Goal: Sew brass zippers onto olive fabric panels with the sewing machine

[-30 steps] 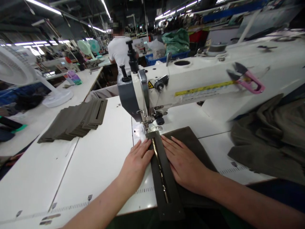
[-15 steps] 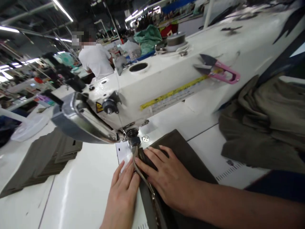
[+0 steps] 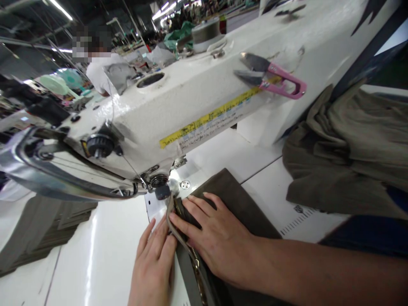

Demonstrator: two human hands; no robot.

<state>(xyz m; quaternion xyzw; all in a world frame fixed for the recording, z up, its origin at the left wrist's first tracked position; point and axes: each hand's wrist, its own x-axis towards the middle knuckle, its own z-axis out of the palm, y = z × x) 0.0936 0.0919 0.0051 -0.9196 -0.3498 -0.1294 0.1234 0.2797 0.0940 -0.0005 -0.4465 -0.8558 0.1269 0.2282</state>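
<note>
A dark olive fabric piece (image 3: 237, 202) lies on the white machine bed, its far end near the needle area of a sewing machine (image 3: 197, 102). Along its left edge runs a metal zipper (image 3: 196, 264) with its tape curling up. My right hand (image 3: 216, 238) rests flat on the fabric, fingers spread, the index fingertip against the zipper tape. To the left of the zipper, my left hand (image 3: 154, 263) lies palm down with fingers extended, its fingertips at the fabric edge close to the presser foot. The needle itself is hidden behind the machine head.
Pink-handled thread snips (image 3: 285, 83) sit against the machine arm. On the left is a stack of olive cut pieces (image 3: 41, 229). A heap of olive cloth (image 3: 344, 148) lies at the right. Beyond the machine, a person in a white shirt (image 3: 102, 72) faces away.
The camera has moved closer, so the machine looks larger and further left. Both hands stay at nearly the same place on the fabric and zipper.
</note>
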